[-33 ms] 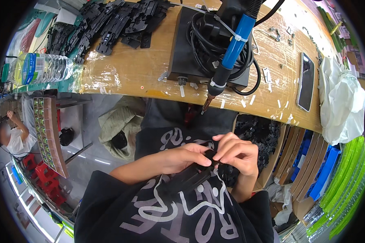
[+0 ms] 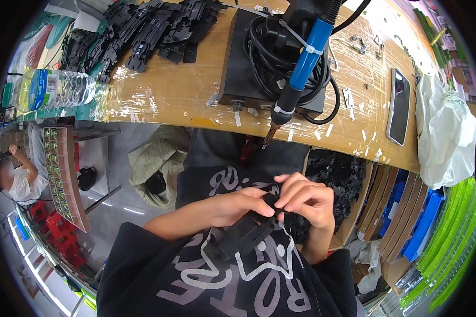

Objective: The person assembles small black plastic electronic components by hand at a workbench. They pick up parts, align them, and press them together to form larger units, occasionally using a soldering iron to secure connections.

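Note:
In front of my chest I hold a long black plastic part (image 2: pixel 240 236), its free end slanting down to the left over my dark printed shirt. My left hand (image 2: pixel 243 203) grips its upper end with the thumb on top. Opposite it, my right hand (image 2: pixel 309 203) pinches the same end, thumb and forefinger pressed together. What lies between those fingertips is dark and too small to make out. Above my hands, a blue-handled soldering iron (image 2: pixel 307 61) points tip-down past the table's front edge.
A black box (image 2: pixel 235 68) with coiled cable stands on the taped table (image 2: pixel 164 100). Several black plastic parts (image 2: pixel 148 31) lie at the back left, near a water bottle (image 2: pixel 53 90). A phone (image 2: pixel 400 108) and a white bag (image 2: pixel 447 132) are right. Below sits a carton of black pieces (image 2: pixel 336 179).
My right hand has shifted slightly left. The black part has turned a little, so more of its upper face shows.

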Motion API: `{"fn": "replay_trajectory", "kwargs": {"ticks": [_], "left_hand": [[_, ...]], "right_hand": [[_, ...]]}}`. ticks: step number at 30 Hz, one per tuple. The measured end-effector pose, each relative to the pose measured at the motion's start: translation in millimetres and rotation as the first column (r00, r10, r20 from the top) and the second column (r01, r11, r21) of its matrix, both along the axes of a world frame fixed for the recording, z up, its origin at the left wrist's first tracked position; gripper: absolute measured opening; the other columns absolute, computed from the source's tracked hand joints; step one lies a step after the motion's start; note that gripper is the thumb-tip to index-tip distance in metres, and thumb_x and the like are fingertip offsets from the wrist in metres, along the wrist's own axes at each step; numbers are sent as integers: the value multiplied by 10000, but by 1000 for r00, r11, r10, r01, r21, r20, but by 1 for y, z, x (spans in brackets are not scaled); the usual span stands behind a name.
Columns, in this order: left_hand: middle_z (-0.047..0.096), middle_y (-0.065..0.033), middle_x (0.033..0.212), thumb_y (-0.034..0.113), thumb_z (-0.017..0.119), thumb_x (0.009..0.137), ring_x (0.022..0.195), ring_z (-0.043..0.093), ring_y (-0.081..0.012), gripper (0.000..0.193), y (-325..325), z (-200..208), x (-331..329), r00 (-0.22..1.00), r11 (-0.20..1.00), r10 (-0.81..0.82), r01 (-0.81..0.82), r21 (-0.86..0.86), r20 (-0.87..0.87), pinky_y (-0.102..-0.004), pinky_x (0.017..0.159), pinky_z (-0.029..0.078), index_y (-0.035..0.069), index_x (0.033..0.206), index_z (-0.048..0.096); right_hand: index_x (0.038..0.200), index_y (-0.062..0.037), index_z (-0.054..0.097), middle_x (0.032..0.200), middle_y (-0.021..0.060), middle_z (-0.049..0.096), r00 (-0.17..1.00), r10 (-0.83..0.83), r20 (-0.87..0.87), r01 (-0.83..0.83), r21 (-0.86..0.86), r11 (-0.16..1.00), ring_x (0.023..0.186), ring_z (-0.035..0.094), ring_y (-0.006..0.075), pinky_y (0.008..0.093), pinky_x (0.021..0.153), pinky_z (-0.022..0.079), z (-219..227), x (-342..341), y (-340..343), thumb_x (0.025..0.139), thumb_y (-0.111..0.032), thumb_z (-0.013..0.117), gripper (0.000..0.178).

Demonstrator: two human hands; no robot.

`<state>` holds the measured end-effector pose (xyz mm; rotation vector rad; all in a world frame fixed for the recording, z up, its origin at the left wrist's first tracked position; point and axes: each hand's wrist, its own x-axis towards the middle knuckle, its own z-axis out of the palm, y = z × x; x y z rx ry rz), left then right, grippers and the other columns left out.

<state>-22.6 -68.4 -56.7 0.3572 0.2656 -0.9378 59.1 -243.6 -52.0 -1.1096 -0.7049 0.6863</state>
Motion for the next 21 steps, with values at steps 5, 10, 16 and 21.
{"fn": "replay_trajectory", "kwargs": {"ticks": [5, 10, 16, 21], "left_hand": [[588, -56, 853, 123, 565, 734, 741, 535, -81, 238, 7, 6, 6, 954, 901, 266, -298, 316, 140, -177, 592, 400, 10, 940, 530], [525, -8, 756, 87, 556, 781, 667, 487, -47, 124, 11, -6, 6, 851, 589, 297, -521, 618, 434, -186, 585, 392, 8, 863, 508], [525, -20, 765, 116, 554, 778, 677, 482, -57, 161, 10, -2, 14, 828, 567, 338, -559, 605, 448, -193, 615, 386, -12, 871, 527], [524, -19, 763, 113, 551, 782, 678, 481, -56, 155, 12, -3, 16, 835, 575, 309, -545, 610, 455, -195, 617, 386, -14, 869, 528]], "right_hand": [[798, 26, 563, 907, 145, 574, 957, -243, -161, 223, -134, 966, 883, 532, 216, 366, 789, 443, -16, -13, 12, 738, 74, 541, 80], [1012, 19, 458, 898, 120, 566, 817, -151, -556, -38, -313, 949, 726, 569, 142, 262, 611, 498, -16, -14, 15, 766, 11, 563, 267], [926, 0, 448, 761, 87, 589, 750, -107, -653, -92, -263, 961, 619, 572, 109, 208, 481, 490, -5, -16, 21, 745, 29, 578, 225], [921, 11, 443, 751, 95, 587, 754, -97, -649, -65, -221, 973, 619, 574, 114, 218, 479, 493, -1, -14, 22, 748, 44, 563, 214]]}}
